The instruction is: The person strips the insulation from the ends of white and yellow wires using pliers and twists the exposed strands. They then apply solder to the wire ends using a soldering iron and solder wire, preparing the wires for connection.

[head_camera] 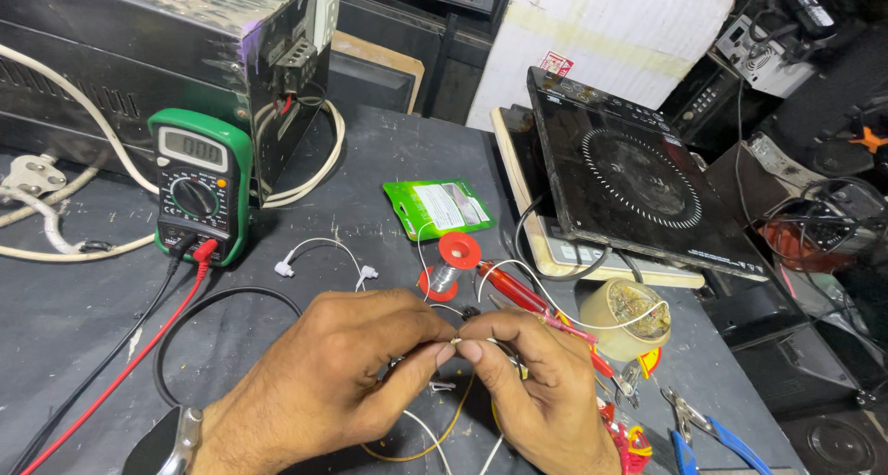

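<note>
Cluttered electronics repair bench, dark grey work mat under everything, stacked black equipment behind.

Head view: both hands meet low at centre. Left hand and right hand pinch, thumb against forefinger, a small pale wire end between the touching fingertips. The piece is mostly hidden by the fingers; it seems to run left-right between the two pinches, exact shape cannot be told. Both hands are closed on it and equally near; neither is free. A wristwatch sits on the left wrist.

Just beyond the fingertips: red solder spool, red-handled screwdriver lying diagonally toward the right hand, round tin of flux paste to the right. Thin white and yellow wires loop under the hands.

Far left: green digital multimeter leaning upright, its red and black probe leads trailing toward the near edge. Green packet lies behind the spool. Black induction cooktop rests tilted at right. Blue-handled pliers lie at lower right, apart from the hands.
</note>
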